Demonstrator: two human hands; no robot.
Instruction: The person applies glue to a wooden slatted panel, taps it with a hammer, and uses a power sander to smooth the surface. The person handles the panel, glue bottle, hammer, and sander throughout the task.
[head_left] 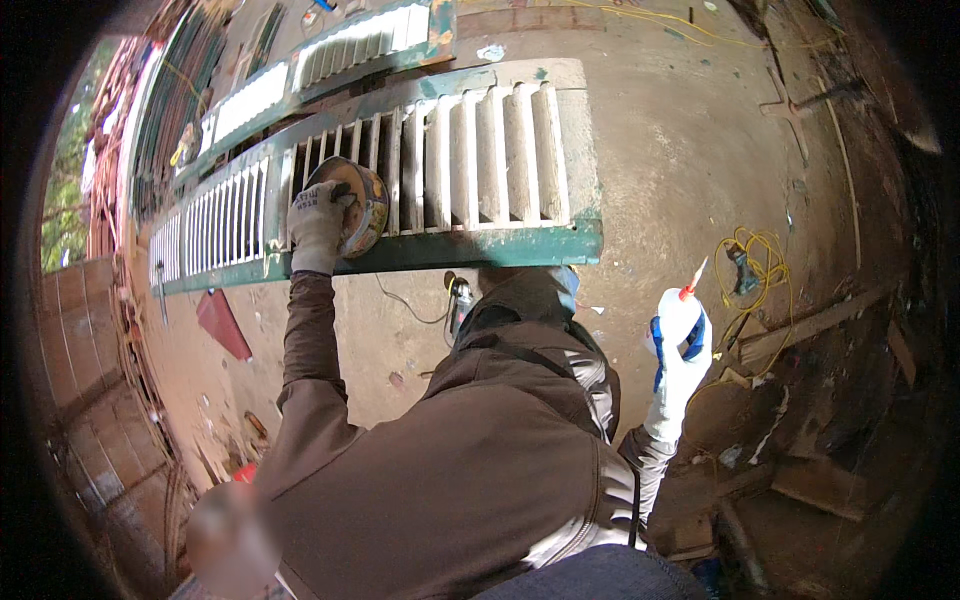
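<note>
My left grip clasps tin over shutter; slack hold could tip it, contents unclear. Right grip wraps bottle right of shutter; oversqueezing could drip.

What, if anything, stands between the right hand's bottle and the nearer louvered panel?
Nothing visible stands between the white bottle in the right hand and the nearer panel. The tin at the left hand covers some slats.

Left glove: off-white, dark print. Right glove: white, blue patches, glare-washed. Bottle: white; collar red, nozzle pale. Tin: yellow-orange with dark patches, probably; too small to be sure. Shutter frame: worn green. Slats: white, striped look. Sleeve: brown.
</note>
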